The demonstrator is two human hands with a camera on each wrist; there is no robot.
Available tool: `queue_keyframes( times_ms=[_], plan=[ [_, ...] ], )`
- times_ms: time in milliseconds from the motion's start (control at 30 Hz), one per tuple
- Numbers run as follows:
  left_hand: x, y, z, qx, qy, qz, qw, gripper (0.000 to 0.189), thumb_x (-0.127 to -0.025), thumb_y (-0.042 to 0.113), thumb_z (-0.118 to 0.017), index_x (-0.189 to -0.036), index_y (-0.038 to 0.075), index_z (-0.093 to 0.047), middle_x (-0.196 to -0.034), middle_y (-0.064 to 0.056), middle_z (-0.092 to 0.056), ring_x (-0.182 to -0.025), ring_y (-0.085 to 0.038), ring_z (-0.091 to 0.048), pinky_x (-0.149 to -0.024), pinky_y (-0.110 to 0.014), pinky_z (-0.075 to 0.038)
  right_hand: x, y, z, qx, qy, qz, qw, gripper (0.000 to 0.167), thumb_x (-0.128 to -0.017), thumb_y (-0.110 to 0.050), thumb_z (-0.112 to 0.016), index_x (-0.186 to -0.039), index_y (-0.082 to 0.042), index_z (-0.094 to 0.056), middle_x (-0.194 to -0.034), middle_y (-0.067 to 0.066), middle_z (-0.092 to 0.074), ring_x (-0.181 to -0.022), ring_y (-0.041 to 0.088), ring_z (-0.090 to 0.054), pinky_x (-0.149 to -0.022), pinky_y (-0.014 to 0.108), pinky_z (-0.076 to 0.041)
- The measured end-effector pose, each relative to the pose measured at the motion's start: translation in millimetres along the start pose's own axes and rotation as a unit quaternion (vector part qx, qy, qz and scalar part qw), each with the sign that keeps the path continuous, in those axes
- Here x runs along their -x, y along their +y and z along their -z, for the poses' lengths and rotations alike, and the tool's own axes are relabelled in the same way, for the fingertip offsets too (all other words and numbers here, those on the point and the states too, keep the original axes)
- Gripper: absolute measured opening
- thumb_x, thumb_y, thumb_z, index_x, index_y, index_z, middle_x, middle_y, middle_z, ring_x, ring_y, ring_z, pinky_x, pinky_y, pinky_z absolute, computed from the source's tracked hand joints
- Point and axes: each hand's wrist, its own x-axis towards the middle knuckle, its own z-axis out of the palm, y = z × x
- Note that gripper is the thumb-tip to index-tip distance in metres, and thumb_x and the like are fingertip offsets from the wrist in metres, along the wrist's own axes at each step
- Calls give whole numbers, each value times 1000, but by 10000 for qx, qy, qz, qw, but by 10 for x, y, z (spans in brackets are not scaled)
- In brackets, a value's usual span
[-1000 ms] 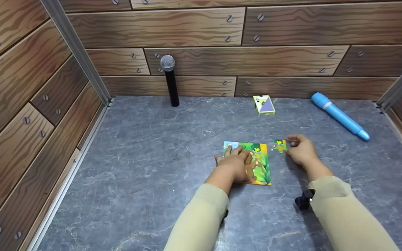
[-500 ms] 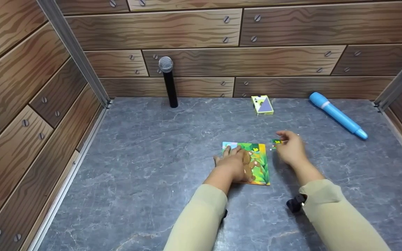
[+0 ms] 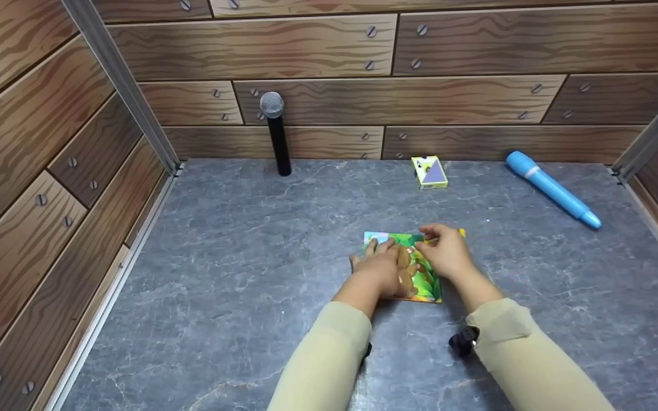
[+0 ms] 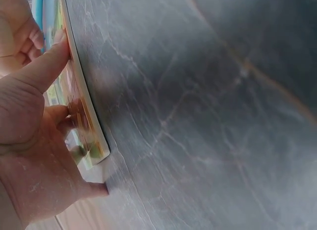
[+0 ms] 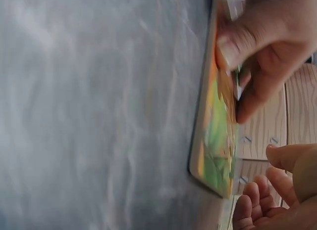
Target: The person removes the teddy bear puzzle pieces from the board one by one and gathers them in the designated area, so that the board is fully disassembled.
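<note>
A brightly coloured picture puzzle point(image 3: 427, 282) lies flat near the middle of the grey tabletop. My left hand point(image 3: 380, 271) rests on its left and middle part with fingers spread; in the left wrist view the thumb touches the puzzle's near edge. Over the upper right corner is my right hand point(image 3: 448, 250), thumb and index finger apart in the head view. The right wrist view shows its other fingers point(image 5: 250, 195) loosely bent, with nothing visible between them. A small yellow-orange edge of a loose puzzle piece point(image 3: 462, 232) shows beyond the right hand, which hides the remainder.
A black microphone point(image 3: 279, 142) stands upright at the back left. Further right lies a small yellow and purple box point(image 3: 429, 172), and at the right a blue pen-shaped stick point(image 3: 554, 189). Wood-patterned walls point(image 3: 317, 103) close off the back and sides.
My right hand has moved left from the loose puzzle piece, over to the puzzle's upper right corner. The piece seems to have stayed in place. My left hand has not moved.
</note>
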Motion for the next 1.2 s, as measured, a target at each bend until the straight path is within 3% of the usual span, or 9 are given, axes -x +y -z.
queue_keyframes(
  times_ms=[200,267,400,500,867,1200],
  plan=[
    [12,-3,11,48,2,-16,10000,103,-83,59,-86,-167,29,-35,-175,12,-22,-163,-24,-10,-124,-67,-18,25,-21,-111,248,-374,-230,9987,35,-93,-4,-77,-121,16,-70,-106,28,-74,-89,31,-72,-75,37,-61],
    [12,1,17,38,-9,-47,10000,102,-84,58,-86,-167,28,-35,-175,11,-21,-163,-24,-9,-124,-68,-17,35,-28,-127,387,-441,-310,9978,37,-94,-7,-78,-121,16,-70,-111,29,-74,-92,33,-72,-79,41,-61],
    [8,7,21,-29,23,-73,10000,105,-83,59,-86,-168,26,-33,-175,10,-22,-163,-24,-10,-123,-68,-19,35,-46,-146,793,-476,-343,9951,40,-94,-13,-79,-122,15,-71,-120,30,-72,-114,43,-68,-100,53,-54],
    [7,8,11,-63,106,-43,9999,109,-82,60,-87,-169,24,-31,-174,9,-24,-163,-24,-13,-123,-67,-21,28,-50,-153,930,-465,-341,9940,38,-94,-12,-79,-120,15,-72,-121,31,-71,-122,47,-64,-106,56,-50],
    [-3,-65,-85,-65,805,361,9961,131,-68,66,-93,-166,4,-31,-173,-12,-26,-160,-30,-23,-125,-52,-29,43,-56,-187,756,-339,-372,9959,36,-88,-7,-80,-116,15,-73,-116,32,-72,-117,48,-65,-105,55,-50],
    [-28,-122,-110,-216,796,421,9957,130,-67,75,-88,-166,11,-33,-173,-6,-27,-159,-29,-24,-125,-51,-28,61,-34,-199,745,-142,-256,9968,34,-85,-5,-81,-112,15,-74,-111,31,-73,-110,48,-67,-101,56,-51]
  ],
)
